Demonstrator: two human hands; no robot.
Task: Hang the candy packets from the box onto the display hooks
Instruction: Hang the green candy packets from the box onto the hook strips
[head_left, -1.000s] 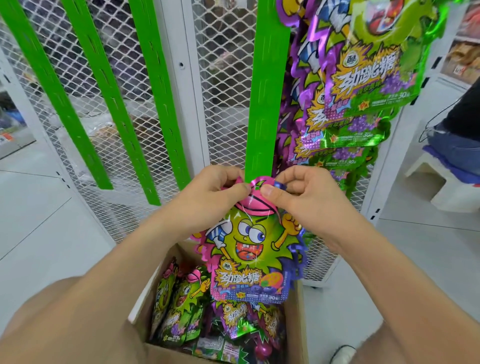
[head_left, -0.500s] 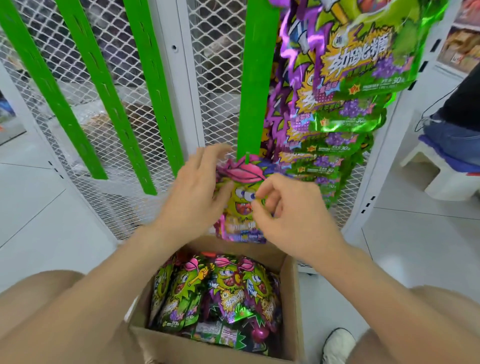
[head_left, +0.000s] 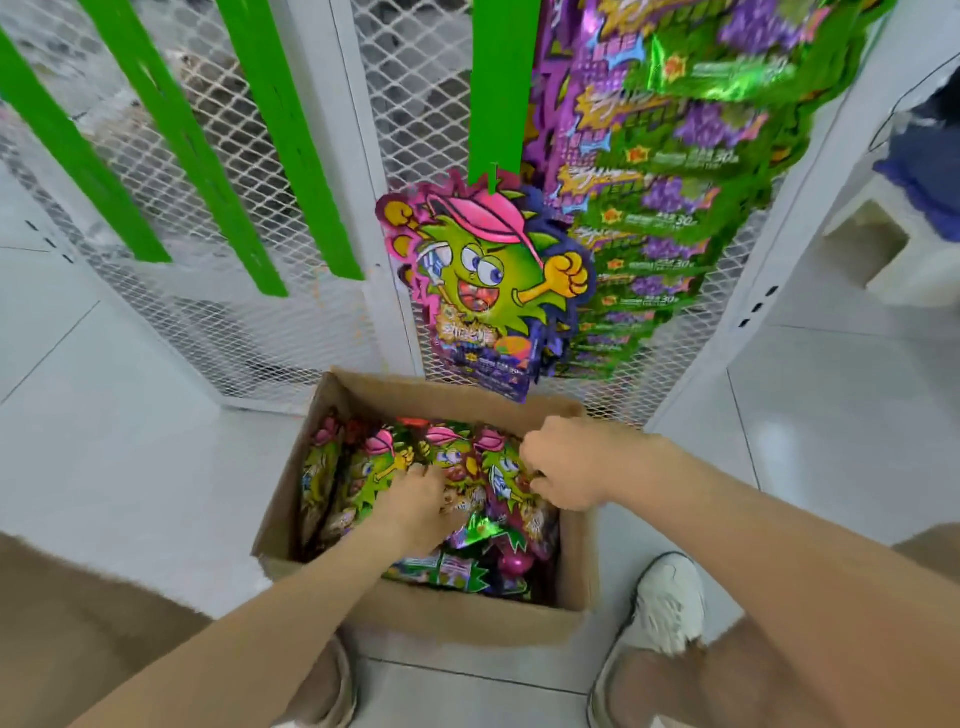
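Both hands are down in the box now. The left hand (head_left: 421, 499) has its fingers buried among the packets in the box (head_left: 452, 462), and I cannot tell whether they have closed on one. The right hand (head_left: 566, 467) is curled at the right of the row, finger and thumb pinching the top edge of the rightmost packet (head_left: 501, 467), as far as the blur lets me judge. A moment ago those same hands were up at the rack working one packet onto its hook; they have let it go, and the hung packet (head_left: 483, 280) dangles by itself from the bottom end of the green strip (head_left: 504, 88), a little tilted. So that one is done, I'd say, and the reach for the next has begun. Both forearms slope down and forward, wrists bent over the near rim of the cardboard box (head_left: 431, 618), which sits on the floor between the person's shoes. More hanging packets (head_left: 675, 182) crowd the strip to the right, while the other green strips (head_left: 176, 130) on the mesh panel (head_left: 415, 78) are bare.
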